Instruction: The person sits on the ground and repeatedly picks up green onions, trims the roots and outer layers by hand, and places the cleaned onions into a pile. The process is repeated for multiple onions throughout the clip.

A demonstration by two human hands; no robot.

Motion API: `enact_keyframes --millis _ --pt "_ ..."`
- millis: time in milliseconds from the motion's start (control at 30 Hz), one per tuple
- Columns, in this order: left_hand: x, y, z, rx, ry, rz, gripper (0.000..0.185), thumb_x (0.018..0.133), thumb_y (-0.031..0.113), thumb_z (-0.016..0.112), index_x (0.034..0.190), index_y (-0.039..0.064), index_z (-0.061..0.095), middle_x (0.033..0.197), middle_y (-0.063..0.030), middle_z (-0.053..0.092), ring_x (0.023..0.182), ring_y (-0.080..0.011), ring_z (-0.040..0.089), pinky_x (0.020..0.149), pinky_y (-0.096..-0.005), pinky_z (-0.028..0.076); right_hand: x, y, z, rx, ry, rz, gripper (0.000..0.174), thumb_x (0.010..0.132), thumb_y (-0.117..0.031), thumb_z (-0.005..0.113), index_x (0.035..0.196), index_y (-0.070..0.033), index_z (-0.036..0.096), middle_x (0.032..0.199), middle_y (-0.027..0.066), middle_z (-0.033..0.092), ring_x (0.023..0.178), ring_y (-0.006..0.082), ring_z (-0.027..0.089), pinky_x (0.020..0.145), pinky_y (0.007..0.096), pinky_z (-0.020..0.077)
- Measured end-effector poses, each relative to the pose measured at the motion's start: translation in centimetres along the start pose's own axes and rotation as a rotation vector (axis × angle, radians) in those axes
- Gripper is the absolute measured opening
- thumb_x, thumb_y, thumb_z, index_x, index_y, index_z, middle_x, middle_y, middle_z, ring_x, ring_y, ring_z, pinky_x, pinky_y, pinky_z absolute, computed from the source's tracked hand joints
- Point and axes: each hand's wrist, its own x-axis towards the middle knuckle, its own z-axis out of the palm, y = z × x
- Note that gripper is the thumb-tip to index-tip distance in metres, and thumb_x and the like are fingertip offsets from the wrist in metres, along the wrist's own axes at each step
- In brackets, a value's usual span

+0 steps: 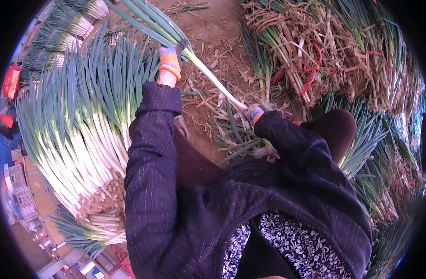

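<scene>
A long Welsh onion with a white shank stretches slantwise between my two hands. My left hand, in an orange, purple and dark knit glove, is shut around it where the green leaves begin. At the lower end of the shank, my gloved right hand grips the onion, and the root tip is hidden by the fingers. Left of my left arm lies a large pile of cleaned onions, white shanks side by side and roots towards me. Peeled skins and loose leaves litter the soil between my legs.
Untrimmed onion bundles with dry brown leaves and red ties are heaped at the upper right. More onions lie beyond my bent knee. Tied clean bundles are stacked at the upper left. Plastic crates stand at the far left.
</scene>
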Motion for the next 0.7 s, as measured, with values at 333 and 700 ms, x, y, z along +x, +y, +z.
enact_keyframes --millis 333,700 --pt "-2.2 3.1 1.1 0.007 0.018 -0.075 0.030 0.065 -0.004 0.073 0.091 -0.003 0.059 0.081 -0.0102 0.063 0.064 -0.0208 0.060 0.056 -0.0342 0.049 -2.4 1.1 -8.4 0.389 -0.226 0.012 0.032 0.078 -0.027 0.059 0.109 -0.019 0.063 0.094 0.0137 0.064 0.088 0.0279 0.063 0.075 0.0380 0.0501" --pt "-3.9 2.5 3.7 -0.101 -0.371 -0.416 0.021 0.085 0.023 0.063 0.094 0.005 0.057 0.083 -0.0085 0.061 0.078 -0.0226 0.061 0.071 -0.0367 0.051 6.8 -0.7 -23.7 0.754 0.593 0.217 0.045 0.073 -0.020 0.068 0.111 -0.007 0.050 0.106 0.0146 0.058 0.098 0.0288 0.058 0.084 0.0367 0.0460"
